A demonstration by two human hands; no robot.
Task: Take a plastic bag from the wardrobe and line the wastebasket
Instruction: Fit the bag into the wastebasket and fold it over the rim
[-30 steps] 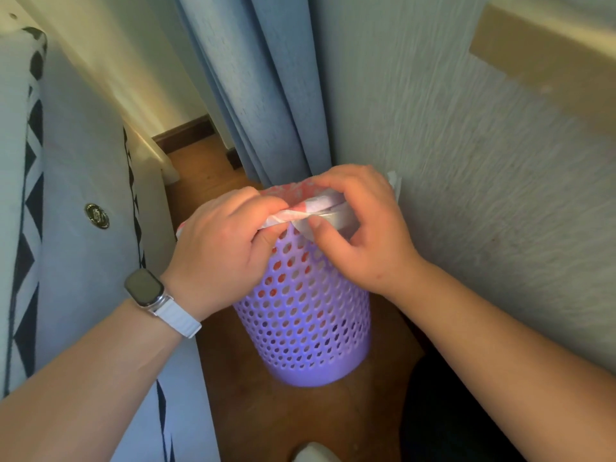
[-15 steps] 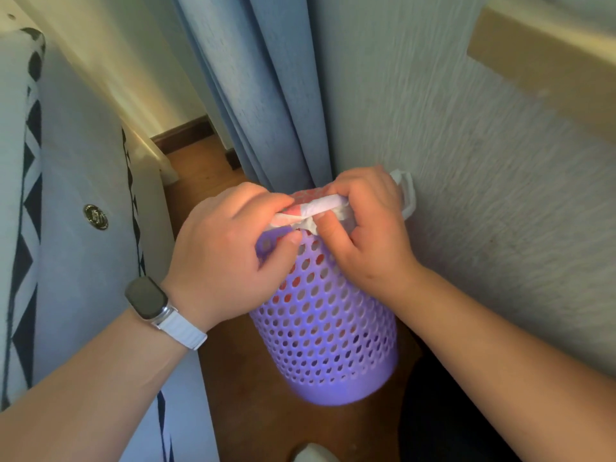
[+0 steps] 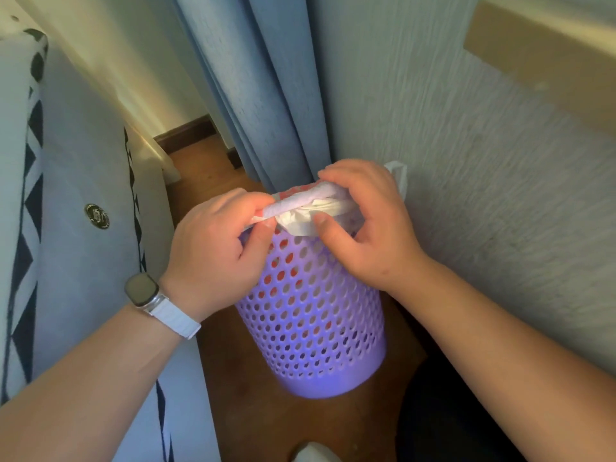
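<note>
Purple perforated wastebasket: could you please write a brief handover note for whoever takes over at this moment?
Left hand: pinches the bunched edge of the thin white plastic bag at the rim.
Right hand: grips the same edge, thumb below it.
The purple perforated plastic wastebasket stands on the wooden floor by the wall; a bag handle sticks up behind the right hand.
Done: bag brought to the basket.
To do: spread the edge and fold it over the rim all round.
</note>
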